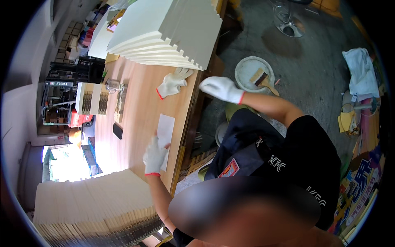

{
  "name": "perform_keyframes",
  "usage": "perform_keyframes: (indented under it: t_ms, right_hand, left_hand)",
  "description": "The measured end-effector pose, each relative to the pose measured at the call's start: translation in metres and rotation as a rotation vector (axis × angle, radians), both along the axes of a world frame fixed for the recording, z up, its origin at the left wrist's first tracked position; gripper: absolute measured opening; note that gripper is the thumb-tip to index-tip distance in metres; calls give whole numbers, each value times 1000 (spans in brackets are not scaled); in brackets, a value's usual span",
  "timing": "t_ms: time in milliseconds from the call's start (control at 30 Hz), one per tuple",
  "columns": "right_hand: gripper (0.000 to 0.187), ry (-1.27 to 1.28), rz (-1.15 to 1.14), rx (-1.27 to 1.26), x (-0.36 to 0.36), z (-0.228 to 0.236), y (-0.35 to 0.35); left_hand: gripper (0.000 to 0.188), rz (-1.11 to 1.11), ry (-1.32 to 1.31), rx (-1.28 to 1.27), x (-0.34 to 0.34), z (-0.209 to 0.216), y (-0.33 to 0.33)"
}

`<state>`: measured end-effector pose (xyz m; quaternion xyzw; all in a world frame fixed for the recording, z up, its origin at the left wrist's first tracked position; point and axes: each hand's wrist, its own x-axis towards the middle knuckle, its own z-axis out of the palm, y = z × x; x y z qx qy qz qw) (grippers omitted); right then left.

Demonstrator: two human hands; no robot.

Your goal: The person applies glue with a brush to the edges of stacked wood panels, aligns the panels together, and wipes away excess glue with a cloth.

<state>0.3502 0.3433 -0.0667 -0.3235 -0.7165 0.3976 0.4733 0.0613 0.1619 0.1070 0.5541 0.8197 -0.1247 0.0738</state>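
Observation:
My left hand (154,157), in a white glove with a red cuff, rests on a narrow white sheet of paper (165,131) on the wooden table. Its index finger is stretched out and the thumb stands apart; their tips look bare. My right hand (221,89), gloved the same way, hangs just beyond the table's edge with nothing visible in it. Its fingers are held out close together. Between the sheet and a tall stack of white boards (164,33) lies a loose white glove (174,83), beside the table's edge.
A second large stack of pale boards (94,197) stands at the lower left. On the table (135,94) are a black phone (117,131), a glass mug (112,85) and a smaller bundle (92,99). A brush (264,81) lies across a round white lid (247,68) on the right.

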Motion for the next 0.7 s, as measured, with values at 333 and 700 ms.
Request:
perform_keyframes:
  t_ms: [333, 700]
  right_hand:
    - [74, -755, -591, -981, 232, -313, -19]
    - [57, -476, -371, -461, 204, -239, -14]
  left_hand:
    - [52, -610, -457, 844, 107, 88, 158]
    - [41, -963, 243, 676, 151, 142, 234]
